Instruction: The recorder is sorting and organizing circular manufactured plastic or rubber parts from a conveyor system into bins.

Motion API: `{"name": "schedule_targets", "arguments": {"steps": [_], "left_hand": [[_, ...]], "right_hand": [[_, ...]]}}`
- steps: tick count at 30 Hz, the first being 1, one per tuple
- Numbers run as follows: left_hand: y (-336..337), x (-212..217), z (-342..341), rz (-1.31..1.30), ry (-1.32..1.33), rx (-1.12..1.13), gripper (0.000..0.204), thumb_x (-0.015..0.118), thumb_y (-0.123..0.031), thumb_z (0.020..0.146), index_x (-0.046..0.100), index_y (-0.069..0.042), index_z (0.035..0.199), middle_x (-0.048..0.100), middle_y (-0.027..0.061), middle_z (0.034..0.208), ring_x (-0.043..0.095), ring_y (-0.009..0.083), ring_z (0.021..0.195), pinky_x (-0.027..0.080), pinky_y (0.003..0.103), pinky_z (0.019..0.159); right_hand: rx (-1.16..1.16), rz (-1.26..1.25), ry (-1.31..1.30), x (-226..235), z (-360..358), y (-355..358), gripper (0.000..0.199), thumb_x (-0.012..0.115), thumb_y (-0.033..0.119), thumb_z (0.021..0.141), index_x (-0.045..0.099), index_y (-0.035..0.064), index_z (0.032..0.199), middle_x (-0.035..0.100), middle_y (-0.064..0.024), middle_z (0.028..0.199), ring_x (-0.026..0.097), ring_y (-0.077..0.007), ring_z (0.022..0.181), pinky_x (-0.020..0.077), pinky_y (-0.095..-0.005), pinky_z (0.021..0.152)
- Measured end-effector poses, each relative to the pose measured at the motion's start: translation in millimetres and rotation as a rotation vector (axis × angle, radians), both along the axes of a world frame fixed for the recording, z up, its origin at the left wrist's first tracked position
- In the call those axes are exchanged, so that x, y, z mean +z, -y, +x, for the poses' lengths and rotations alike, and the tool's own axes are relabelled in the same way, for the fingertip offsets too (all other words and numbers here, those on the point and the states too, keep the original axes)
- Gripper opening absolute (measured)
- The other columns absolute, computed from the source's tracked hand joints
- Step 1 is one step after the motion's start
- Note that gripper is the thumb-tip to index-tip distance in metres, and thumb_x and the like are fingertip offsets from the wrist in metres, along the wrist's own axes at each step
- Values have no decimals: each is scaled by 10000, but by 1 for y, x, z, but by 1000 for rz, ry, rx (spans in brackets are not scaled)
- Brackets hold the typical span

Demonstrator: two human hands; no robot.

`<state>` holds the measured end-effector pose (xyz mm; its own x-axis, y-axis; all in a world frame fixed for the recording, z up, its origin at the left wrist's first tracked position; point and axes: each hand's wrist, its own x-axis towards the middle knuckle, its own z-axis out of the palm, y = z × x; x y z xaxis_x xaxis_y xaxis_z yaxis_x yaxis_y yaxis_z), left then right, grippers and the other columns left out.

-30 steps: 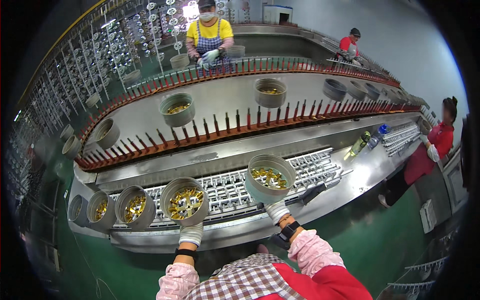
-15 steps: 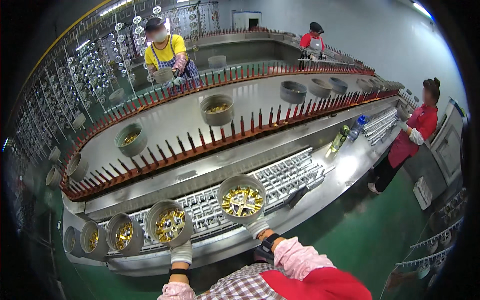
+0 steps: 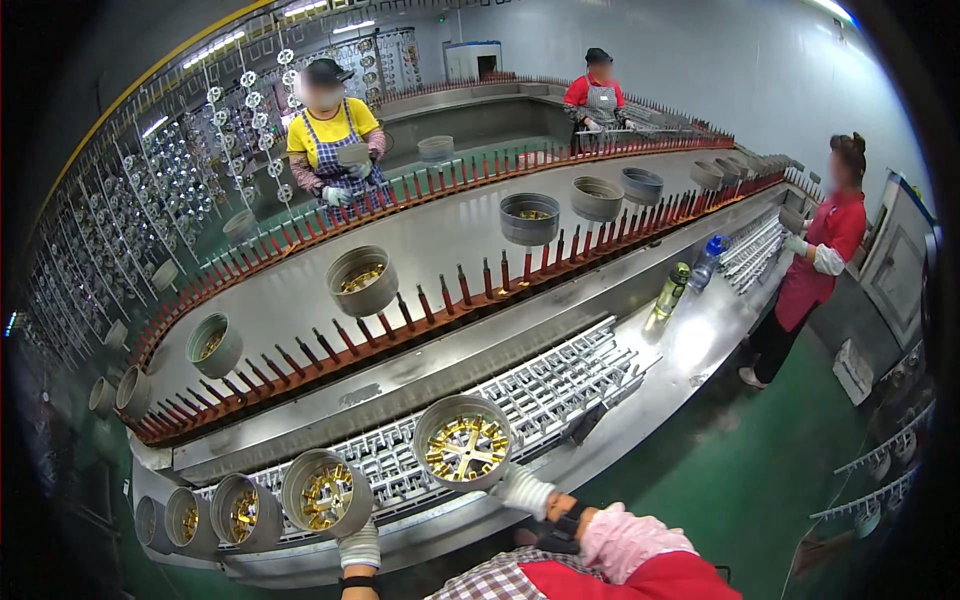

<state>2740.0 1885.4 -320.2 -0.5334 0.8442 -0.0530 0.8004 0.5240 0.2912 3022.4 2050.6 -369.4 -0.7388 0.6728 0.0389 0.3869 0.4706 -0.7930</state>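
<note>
In white knitted gloves, my two hands each hold a round grey tub from the near side. My left hand [image 3: 360,546] is closed at the lower edge of one tub [image 3: 361,508]; its fingertips are hidden beneath. At the lower right of a second tub [image 3: 462,406] is my right hand [image 3: 524,491], with part of its fingers hidden behind the wall. Small gold-coloured metal parts [image 3: 490,443] ring a pale cross-shaped piece in the right tub. Similar gold parts [image 3: 322,498] lie in the left one. Both tubs are above the near edge of silver metal racks [image 3: 540,390].
More grey tubs [image 3: 272,520] stand left. Beyond runs a line of red spindles [image 3: 420,308] around a steel table [image 3: 440,235] bearing tubs. A green bottle [image 3: 668,292] and blue bottle [image 3: 710,262] stand right. Co-workers [image 3: 335,140] [image 3: 597,100] [image 3: 835,235] surround the table.
The view has tilted, so things sit lower. Tubs on the steel table have shifted left and nearer. My hands stay on the same two tubs. The yellow-shirted co-worker's arms have moved.
</note>
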Motion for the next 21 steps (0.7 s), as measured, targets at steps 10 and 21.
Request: {"name": "schedule_targets", "arguments": {"steps": [10,21], "left_hand": [[14,-122,-42,50,-522,-79,242,401,-168,781,571,-85,932,605,147,904,570,321,864,422,445,782],[3,-60,44,-143,-372,79,176,427,-193,782,562,-101,849,591,162,812,558,347,791,433,451,716]], "right_hand": [[-424,-78,-588,88,147,-244,316,565,138,791,526,54,1093,580,-79,952,526,-150,820,431,-264,743],[-821,5,-356,33,120,-481,512,608,264,734,438,8,1144,578,-141,882,557,-210,664,441,-305,577]]}}
